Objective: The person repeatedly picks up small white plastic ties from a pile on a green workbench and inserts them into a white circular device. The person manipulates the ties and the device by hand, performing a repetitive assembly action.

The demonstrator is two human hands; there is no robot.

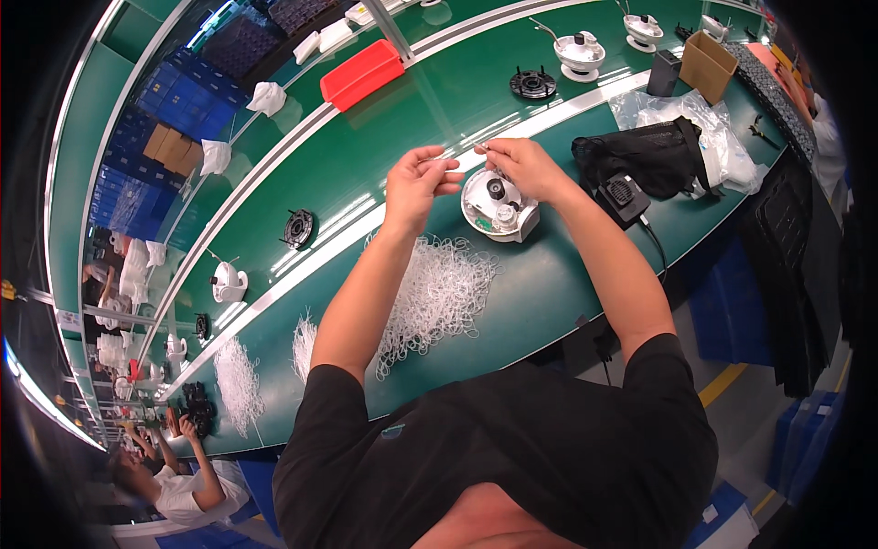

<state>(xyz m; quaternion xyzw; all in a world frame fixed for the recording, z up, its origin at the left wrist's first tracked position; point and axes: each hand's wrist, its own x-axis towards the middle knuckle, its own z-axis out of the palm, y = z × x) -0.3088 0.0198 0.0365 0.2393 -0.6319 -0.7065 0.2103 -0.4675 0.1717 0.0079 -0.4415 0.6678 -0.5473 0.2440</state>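
A white round-based device [494, 209] with a black cylindrical part and a bit of green circuit board stands on the green bench before me. Just above it, my right hand [526, 169] pinches the end of a thin white cable [481, 146]. My left hand [421, 183] is raised left of the device, its fingers bent toward the right hand. Whatever sits between those left fingertips is too small to make out. Below my left hand and beside the device spreads a large pile of thin white looped strands [434, 293].
A black mesh bag [640, 156], a black box-shaped device with a cord [622, 199] and clear plastic bags [722, 137] lie at right. Across a metal rail, the green belt [357, 165] carries black round parts [298, 229] and more white devices [579, 57]. A red tray [363, 75] stands beyond.
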